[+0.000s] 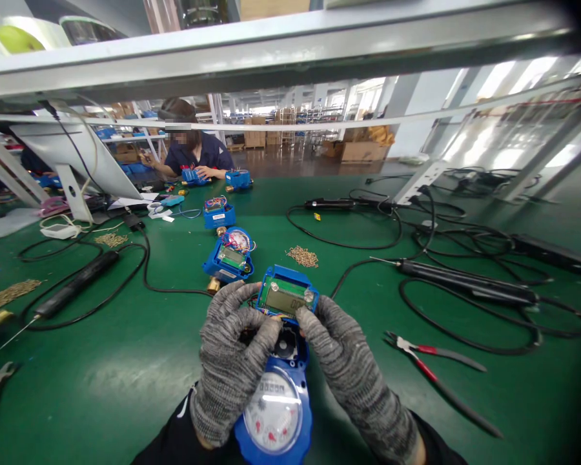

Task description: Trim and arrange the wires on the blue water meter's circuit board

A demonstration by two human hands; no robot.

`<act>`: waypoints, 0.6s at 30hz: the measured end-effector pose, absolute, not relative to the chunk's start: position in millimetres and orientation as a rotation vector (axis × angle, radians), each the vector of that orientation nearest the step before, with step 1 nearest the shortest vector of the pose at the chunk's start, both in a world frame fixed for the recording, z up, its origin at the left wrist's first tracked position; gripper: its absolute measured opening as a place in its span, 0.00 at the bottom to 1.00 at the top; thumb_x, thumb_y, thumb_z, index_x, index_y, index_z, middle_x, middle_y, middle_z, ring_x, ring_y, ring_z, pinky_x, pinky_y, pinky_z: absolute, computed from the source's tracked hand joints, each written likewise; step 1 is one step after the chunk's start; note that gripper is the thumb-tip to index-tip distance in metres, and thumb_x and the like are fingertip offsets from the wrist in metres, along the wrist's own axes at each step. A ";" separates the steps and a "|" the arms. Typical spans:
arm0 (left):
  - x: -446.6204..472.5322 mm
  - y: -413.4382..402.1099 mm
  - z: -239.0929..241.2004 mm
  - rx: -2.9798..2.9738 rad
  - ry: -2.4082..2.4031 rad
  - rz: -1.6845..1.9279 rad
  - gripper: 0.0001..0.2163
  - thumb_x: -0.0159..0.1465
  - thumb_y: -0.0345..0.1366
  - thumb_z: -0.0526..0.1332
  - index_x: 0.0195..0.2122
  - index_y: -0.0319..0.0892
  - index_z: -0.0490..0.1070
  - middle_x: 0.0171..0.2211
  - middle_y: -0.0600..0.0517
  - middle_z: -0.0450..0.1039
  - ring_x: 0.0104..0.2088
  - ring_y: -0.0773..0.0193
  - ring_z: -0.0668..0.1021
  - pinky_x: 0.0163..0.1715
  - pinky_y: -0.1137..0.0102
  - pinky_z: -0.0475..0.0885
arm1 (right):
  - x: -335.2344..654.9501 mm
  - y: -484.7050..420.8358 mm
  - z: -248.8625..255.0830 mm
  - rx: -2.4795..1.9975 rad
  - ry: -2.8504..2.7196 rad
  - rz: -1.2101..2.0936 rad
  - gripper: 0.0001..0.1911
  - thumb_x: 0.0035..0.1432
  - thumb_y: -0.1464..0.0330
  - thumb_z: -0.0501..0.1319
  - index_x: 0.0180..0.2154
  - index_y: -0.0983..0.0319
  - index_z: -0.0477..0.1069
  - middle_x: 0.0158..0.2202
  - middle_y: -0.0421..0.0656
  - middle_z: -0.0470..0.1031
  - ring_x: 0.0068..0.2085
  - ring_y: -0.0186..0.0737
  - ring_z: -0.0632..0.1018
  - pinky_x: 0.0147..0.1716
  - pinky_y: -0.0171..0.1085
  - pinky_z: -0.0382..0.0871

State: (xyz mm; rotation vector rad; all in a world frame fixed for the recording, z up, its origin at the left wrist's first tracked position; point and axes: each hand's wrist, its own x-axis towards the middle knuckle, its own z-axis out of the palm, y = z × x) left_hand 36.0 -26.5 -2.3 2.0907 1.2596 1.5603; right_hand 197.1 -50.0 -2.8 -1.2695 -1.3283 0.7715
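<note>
A blue water meter [275,403] with a round white dial lies on the green table right in front of me. Its upper housing is open, showing a green circuit board with a display [286,296]. My left hand [232,361], in a grey knit glove, grips the meter's left side with fingers curled over the open housing. My right hand [339,352], gloved the same way, holds the right side, its fingertips pinched at the board's lower right edge.
Two more open blue meters [230,257] [219,213] lie beyond. A screw pile [303,256], electric screwdrivers [465,279] [72,287] with black cables, and red-handled pliers [436,368] lie around. A seated person [193,152] works at the far end.
</note>
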 end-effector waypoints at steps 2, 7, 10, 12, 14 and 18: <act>35.5 -26.5 -2.6 2.124 1.249 1.599 0.05 0.60 0.33 0.64 0.26 0.44 0.72 0.48 0.51 0.74 0.54 0.57 0.71 0.58 0.55 0.65 | 196.3 -50.1 -4.1 -1.270 -1.318 0.759 0.13 0.62 0.56 0.59 0.39 0.59 0.70 0.37 0.42 0.74 0.40 0.44 0.74 0.44 0.42 0.68; 33.9 -29.1 0.8 2.295 1.163 1.589 0.04 0.59 0.30 0.65 0.29 0.44 0.71 0.52 0.50 0.72 0.58 0.56 0.69 0.57 0.53 0.67 | 199.1 -49.2 -6.2 -1.260 -1.343 0.708 0.13 0.62 0.57 0.59 0.37 0.60 0.70 0.33 0.41 0.73 0.39 0.44 0.74 0.42 0.42 0.68; 33.1 -31.2 3.2 2.408 1.132 1.602 0.04 0.58 0.29 0.65 0.32 0.43 0.72 0.58 0.48 0.67 0.63 0.50 0.63 0.59 0.45 0.63 | 197.1 -47.8 -7.6 -1.279 -1.365 0.642 0.12 0.63 0.58 0.58 0.36 0.60 0.70 0.32 0.40 0.72 0.37 0.42 0.74 0.37 0.40 0.68; 33.2 -31.8 3.4 2.470 1.159 1.631 0.04 0.58 0.29 0.66 0.32 0.44 0.72 0.62 0.48 0.62 0.65 0.46 0.59 0.59 0.41 0.60 | 192.4 -47.7 -10.2 -1.334 -1.374 0.527 0.11 0.64 0.59 0.57 0.36 0.59 0.69 0.33 0.40 0.73 0.35 0.41 0.75 0.33 0.38 0.68; 34.3 -31.8 2.6 2.542 1.172 1.618 0.04 0.57 0.30 0.66 0.32 0.44 0.72 0.65 0.50 0.58 0.66 0.45 0.56 0.60 0.40 0.58 | 186.2 -48.6 -14.1 -1.386 -1.381 0.390 0.11 0.65 0.59 0.56 0.36 0.59 0.68 0.33 0.41 0.74 0.33 0.40 0.74 0.30 0.37 0.67; 39.6 -31.6 1.9 2.707 1.133 1.583 0.04 0.59 0.31 0.64 0.35 0.44 0.71 0.67 0.52 0.53 0.66 0.50 0.56 0.62 0.46 0.57 | 177.1 -49.9 -18.9 -1.393 -1.390 0.329 0.12 0.66 0.58 0.55 0.38 0.58 0.69 0.35 0.41 0.75 0.32 0.40 0.75 0.30 0.37 0.69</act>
